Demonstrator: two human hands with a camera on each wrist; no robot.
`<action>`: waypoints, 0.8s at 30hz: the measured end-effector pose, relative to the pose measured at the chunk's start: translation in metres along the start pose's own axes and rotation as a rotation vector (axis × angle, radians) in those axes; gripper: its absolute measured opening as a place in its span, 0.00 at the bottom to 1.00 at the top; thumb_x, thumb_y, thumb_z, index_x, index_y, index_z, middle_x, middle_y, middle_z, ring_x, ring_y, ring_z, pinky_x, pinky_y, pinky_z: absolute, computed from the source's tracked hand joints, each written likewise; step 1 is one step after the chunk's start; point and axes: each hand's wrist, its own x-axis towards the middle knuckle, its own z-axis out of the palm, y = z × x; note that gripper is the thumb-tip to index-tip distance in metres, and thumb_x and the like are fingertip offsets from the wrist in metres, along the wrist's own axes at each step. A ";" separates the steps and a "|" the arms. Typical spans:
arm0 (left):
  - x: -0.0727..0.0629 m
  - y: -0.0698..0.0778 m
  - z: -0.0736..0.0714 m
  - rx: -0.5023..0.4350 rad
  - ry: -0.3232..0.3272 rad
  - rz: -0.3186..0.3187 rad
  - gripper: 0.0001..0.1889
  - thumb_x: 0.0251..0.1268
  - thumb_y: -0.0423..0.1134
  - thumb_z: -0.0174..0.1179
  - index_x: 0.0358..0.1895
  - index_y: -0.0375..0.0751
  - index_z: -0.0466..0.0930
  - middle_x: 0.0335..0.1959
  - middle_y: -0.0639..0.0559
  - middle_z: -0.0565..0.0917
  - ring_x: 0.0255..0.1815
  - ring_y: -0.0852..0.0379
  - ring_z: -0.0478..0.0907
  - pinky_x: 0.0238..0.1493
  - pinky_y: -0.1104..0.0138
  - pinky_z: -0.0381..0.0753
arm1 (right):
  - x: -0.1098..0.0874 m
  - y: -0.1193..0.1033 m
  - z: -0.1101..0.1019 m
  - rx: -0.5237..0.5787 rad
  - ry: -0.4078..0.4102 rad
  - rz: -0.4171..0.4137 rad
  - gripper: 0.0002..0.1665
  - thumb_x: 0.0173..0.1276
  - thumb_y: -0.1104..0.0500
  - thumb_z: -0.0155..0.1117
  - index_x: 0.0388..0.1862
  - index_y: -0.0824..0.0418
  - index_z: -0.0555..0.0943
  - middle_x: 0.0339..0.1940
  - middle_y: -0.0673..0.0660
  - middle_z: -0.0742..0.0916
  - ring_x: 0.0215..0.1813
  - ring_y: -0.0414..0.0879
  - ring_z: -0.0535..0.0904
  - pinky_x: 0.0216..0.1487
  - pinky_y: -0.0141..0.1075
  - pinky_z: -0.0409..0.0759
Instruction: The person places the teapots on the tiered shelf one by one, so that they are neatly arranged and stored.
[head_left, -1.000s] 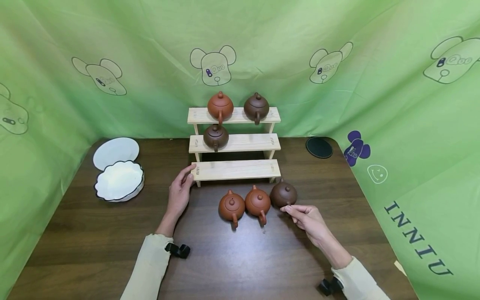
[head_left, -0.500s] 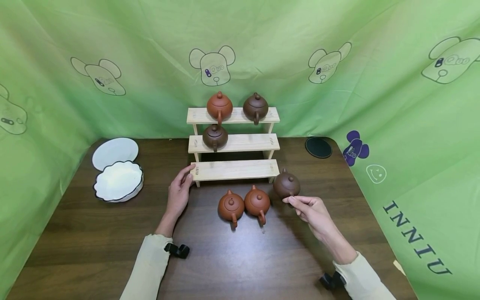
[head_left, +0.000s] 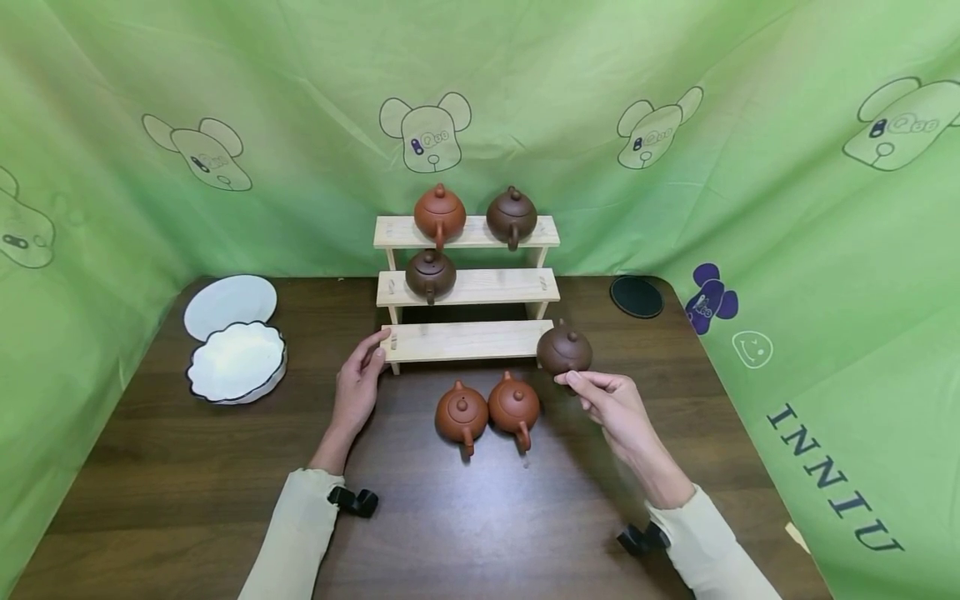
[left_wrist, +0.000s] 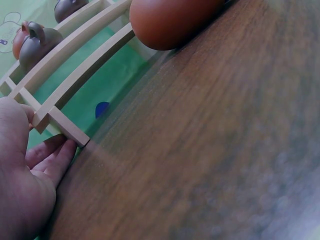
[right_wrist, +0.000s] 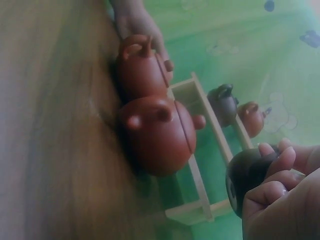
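Observation:
A dark brown teapot (head_left: 565,350) is off the table beside the right end of a three-step wooden display stand's lowest board (head_left: 468,341). My right hand (head_left: 617,410) pinches its handle between thumb and fingers; in the right wrist view the fingers partly hide the pot (right_wrist: 245,172). At the stand's left end, my left hand (head_left: 357,392) grips the corner of the lowest board, and the left wrist view has its fingers (left_wrist: 52,155) against the stand's leg (left_wrist: 69,129). Two reddish-brown teapots, one on the left (head_left: 461,414) and one on the right (head_left: 514,406), stand in front.
On the top board are a reddish teapot (head_left: 440,215) and a dark brown one (head_left: 512,215). Another dark teapot (head_left: 431,276) sits left on the middle board. A scalloped white bowl (head_left: 237,362), white plate (head_left: 231,307) and black disc (head_left: 636,297) lie farther out.
My right hand has lifted the dark brown teapot from beside the reddish pair and carried it toward the lowest board's right end. The left hand stays at the stand.

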 end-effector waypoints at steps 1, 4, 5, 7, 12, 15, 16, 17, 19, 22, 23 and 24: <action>0.000 0.000 0.000 0.005 0.000 -0.016 0.19 0.91 0.44 0.57 0.74 0.49 0.84 0.73 0.46 0.84 0.62 0.62 0.83 0.59 0.74 0.86 | 0.001 -0.001 0.002 0.002 -0.002 -0.008 0.15 0.83 0.61 0.69 0.37 0.49 0.96 0.19 0.43 0.75 0.21 0.34 0.62 0.23 0.30 0.49; -0.001 0.006 0.000 0.012 -0.005 -0.044 0.19 0.91 0.41 0.56 0.75 0.48 0.83 0.74 0.47 0.83 0.62 0.63 0.82 0.59 0.76 0.85 | 0.006 -0.004 0.007 0.002 -0.010 -0.027 0.14 0.82 0.61 0.70 0.37 0.49 0.96 0.19 0.43 0.75 0.21 0.34 0.61 0.23 0.30 0.49; -0.002 0.009 0.001 0.015 -0.009 -0.051 0.19 0.92 0.40 0.55 0.76 0.46 0.82 0.74 0.46 0.83 0.62 0.63 0.82 0.59 0.76 0.84 | 0.008 -0.005 0.009 0.001 -0.016 -0.032 0.13 0.82 0.61 0.70 0.37 0.50 0.96 0.19 0.43 0.75 0.21 0.33 0.61 0.23 0.30 0.48; -0.003 0.013 0.001 0.026 -0.002 -0.059 0.19 0.91 0.39 0.55 0.76 0.45 0.83 0.74 0.43 0.82 0.63 0.61 0.82 0.59 0.75 0.84 | 0.011 -0.008 0.012 -0.001 -0.026 -0.044 0.13 0.82 0.61 0.70 0.38 0.51 0.96 0.19 0.44 0.75 0.21 0.34 0.61 0.23 0.30 0.48; 0.005 -0.017 -0.003 -0.008 -0.010 0.019 0.19 0.90 0.46 0.59 0.74 0.51 0.85 0.74 0.42 0.83 0.64 0.57 0.84 0.57 0.73 0.87 | 0.019 -0.018 0.021 -0.006 -0.040 -0.082 0.12 0.82 0.61 0.71 0.38 0.52 0.96 0.23 0.44 0.82 0.22 0.34 0.64 0.23 0.29 0.51; 0.010 -0.034 -0.006 -0.024 -0.023 0.012 0.19 0.89 0.47 0.59 0.75 0.54 0.84 0.74 0.44 0.83 0.65 0.56 0.84 0.58 0.73 0.87 | 0.026 -0.024 0.028 -0.003 -0.036 -0.106 0.11 0.81 0.62 0.71 0.38 0.51 0.96 0.26 0.44 0.86 0.24 0.34 0.66 0.22 0.26 0.54; 0.011 -0.038 -0.007 -0.028 -0.028 0.007 0.19 0.89 0.46 0.59 0.75 0.54 0.84 0.75 0.45 0.83 0.66 0.56 0.84 0.58 0.73 0.87 | 0.028 -0.025 0.030 -0.002 -0.035 -0.114 0.12 0.81 0.62 0.72 0.38 0.51 0.97 0.25 0.43 0.86 0.24 0.33 0.66 0.22 0.26 0.55; 0.012 -0.042 -0.007 -0.028 -0.027 -0.004 0.19 0.89 0.46 0.59 0.74 0.56 0.84 0.75 0.47 0.83 0.66 0.57 0.84 0.58 0.73 0.87 | 0.030 -0.027 0.033 0.000 -0.033 -0.121 0.12 0.80 0.62 0.72 0.38 0.51 0.97 0.24 0.43 0.85 0.24 0.33 0.66 0.22 0.26 0.56; 0.013 -0.044 -0.008 -0.024 -0.032 -0.007 0.19 0.90 0.47 0.59 0.75 0.57 0.84 0.75 0.48 0.82 0.66 0.58 0.84 0.59 0.73 0.86 | 0.035 -0.029 0.037 0.006 -0.030 -0.133 0.13 0.80 0.62 0.72 0.37 0.49 0.97 0.22 0.43 0.83 0.24 0.34 0.65 0.22 0.25 0.55; 0.011 -0.038 -0.006 -0.024 -0.026 -0.011 0.19 0.89 0.47 0.59 0.75 0.57 0.84 0.75 0.47 0.83 0.66 0.59 0.84 0.59 0.74 0.86 | 0.041 -0.032 0.042 0.019 -0.033 -0.151 0.13 0.81 0.62 0.72 0.37 0.48 0.97 0.23 0.45 0.83 0.24 0.34 0.65 0.23 0.26 0.54; 0.009 -0.033 -0.006 -0.020 -0.025 -0.002 0.19 0.90 0.48 0.58 0.75 0.55 0.84 0.75 0.45 0.83 0.65 0.59 0.84 0.58 0.74 0.86 | 0.043 -0.033 0.044 0.026 -0.034 -0.154 0.13 0.81 0.62 0.72 0.37 0.48 0.96 0.24 0.45 0.84 0.24 0.35 0.65 0.23 0.26 0.54; 0.007 -0.027 -0.005 -0.020 -0.024 0.009 0.20 0.90 0.48 0.58 0.75 0.53 0.84 0.74 0.43 0.83 0.65 0.58 0.84 0.58 0.74 0.86 | 0.045 -0.034 0.046 0.031 -0.037 -0.156 0.13 0.81 0.62 0.72 0.37 0.48 0.96 0.24 0.46 0.84 0.24 0.35 0.65 0.23 0.27 0.54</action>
